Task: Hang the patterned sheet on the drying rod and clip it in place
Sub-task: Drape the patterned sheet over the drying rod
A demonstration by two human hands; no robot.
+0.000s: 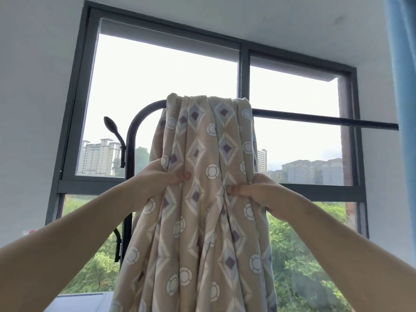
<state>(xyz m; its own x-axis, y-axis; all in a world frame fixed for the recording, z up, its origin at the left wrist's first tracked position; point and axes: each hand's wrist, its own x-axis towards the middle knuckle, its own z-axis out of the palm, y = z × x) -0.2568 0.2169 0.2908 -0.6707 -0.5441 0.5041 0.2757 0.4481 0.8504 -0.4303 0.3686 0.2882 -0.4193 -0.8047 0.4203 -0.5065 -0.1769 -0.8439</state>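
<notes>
The patterned sheet (202, 167) is draped over the drying rod (324, 119), bunched into long folds near the rod's curved end, and it hangs straight down in front of the person; both bare arms are raised to it. The left hand (157, 181) is closed on the sheet's left edge, fingers wrapped round behind the cloth and the thumb pressed across the front, pinching a fold; the right hand (258, 192) grips the opposite edge in the same way, thumb lying flat on the front and pointing inward toward the other thumb, the fingers hidden behind the fabric. Between the two hands runs a band of beige cloth with diamonds and pale rings; above the hands the sheet climbs to the rod, and below them it falls out of sight. To the left of the left hand, just beside it, stands the dark upright of the rack (129, 154) with a hook (112, 127) sticking out; beyond the hands is the window (244, 70); past the right hand, at the far edge, hangs a blue curtain (403, 64); no clip can be seen on the sheet
</notes>
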